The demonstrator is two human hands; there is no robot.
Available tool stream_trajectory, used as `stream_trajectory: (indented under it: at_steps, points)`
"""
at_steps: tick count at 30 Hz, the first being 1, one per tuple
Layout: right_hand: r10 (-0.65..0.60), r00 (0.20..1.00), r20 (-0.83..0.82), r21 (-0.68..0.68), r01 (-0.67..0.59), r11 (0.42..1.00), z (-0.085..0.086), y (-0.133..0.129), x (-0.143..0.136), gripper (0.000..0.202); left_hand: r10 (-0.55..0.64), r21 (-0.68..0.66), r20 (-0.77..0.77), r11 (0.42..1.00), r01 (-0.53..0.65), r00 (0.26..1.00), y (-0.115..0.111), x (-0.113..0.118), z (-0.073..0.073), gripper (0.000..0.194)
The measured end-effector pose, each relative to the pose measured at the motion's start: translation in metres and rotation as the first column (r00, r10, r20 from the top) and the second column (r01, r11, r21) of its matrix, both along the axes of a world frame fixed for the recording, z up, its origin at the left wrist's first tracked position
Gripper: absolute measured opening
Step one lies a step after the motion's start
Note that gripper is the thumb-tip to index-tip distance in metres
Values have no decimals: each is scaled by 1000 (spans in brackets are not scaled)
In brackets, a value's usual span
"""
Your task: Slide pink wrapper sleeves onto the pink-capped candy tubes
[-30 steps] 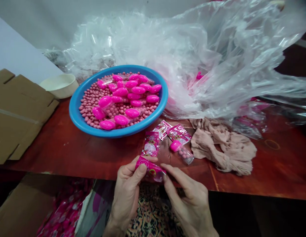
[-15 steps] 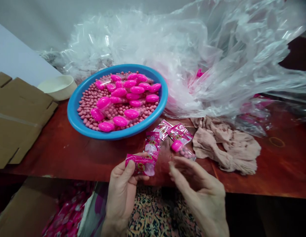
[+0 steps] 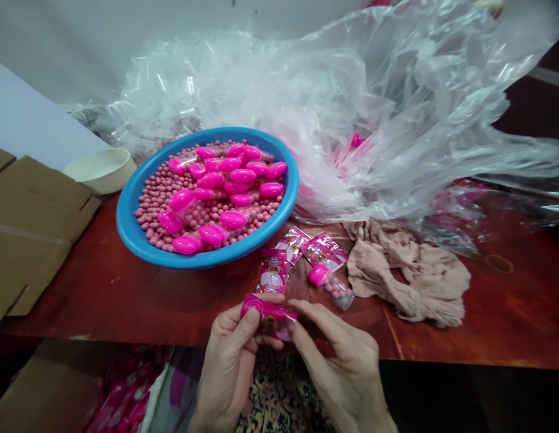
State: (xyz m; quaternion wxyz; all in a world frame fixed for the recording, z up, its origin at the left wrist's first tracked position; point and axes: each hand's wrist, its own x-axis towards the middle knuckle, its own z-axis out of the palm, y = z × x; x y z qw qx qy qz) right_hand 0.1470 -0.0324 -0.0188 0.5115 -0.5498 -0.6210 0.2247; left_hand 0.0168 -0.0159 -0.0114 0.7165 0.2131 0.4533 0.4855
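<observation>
My left hand (image 3: 229, 355) grips a pink printed plastic wrapper (image 3: 271, 319), thumb on top and fingers underneath, just above the table's front edge. At the wrapper's right end, the thumb and fingertips of my right hand (image 3: 345, 361) close on its edge. Just beyond lie several flat pink printed wrappers (image 3: 325, 250). Among them is a clear tube (image 3: 337, 290) of pink balls with a bright pink cap. Whether anything is inside the held wrapper I cannot tell.
A blue basin (image 3: 207, 258) holds pink balls and several pink-capped tubes. Clear plastic bags (image 3: 396, 138) pile up behind. A crumpled beige cloth (image 3: 410, 270) lies right, cardboard (image 3: 30, 234) and a white bowl (image 3: 101, 171) left. Pink packets (image 3: 126, 391) fill a box below the table.
My right hand has moved left from near the capped tube to the wrapper's right end. The wrapper in my left hand has shifted slightly right. The whole view has shifted a little.
</observation>
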Motion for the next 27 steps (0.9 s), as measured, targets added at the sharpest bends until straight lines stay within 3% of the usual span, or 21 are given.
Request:
stream_trajectory:
  at_steps: [6,9,12,19,23,27]
  points:
    - [-66,995,74,44,63,997,-4,-6,8,20,51,-21,-10,998,-51,999,4,-6,0,16]
    - [-122,992,-27,-46,120,992,-10,-14,10,21,126,-21,-25,992,-127,992,3,-10,-1,15]
    - [-68,990,-120,-89,58,994,-9,-15,4,25,112,-16,-2,994,-112,994,1,-11,-1,15]
    - [-6,1000,18,134,3,991,-6,-2,-6,26,-55,19,48,998,54,997,-4,-5,-5,18]
    - [-13,996,85,208,-5,978,-15,-4,-1,38,-41,22,45,999,40,998,-4,-6,-8,18]
    - [61,984,170,260,-105,960,-26,-6,1,55,-2,2,23,1000,2,1000,-4,-8,-8,16]
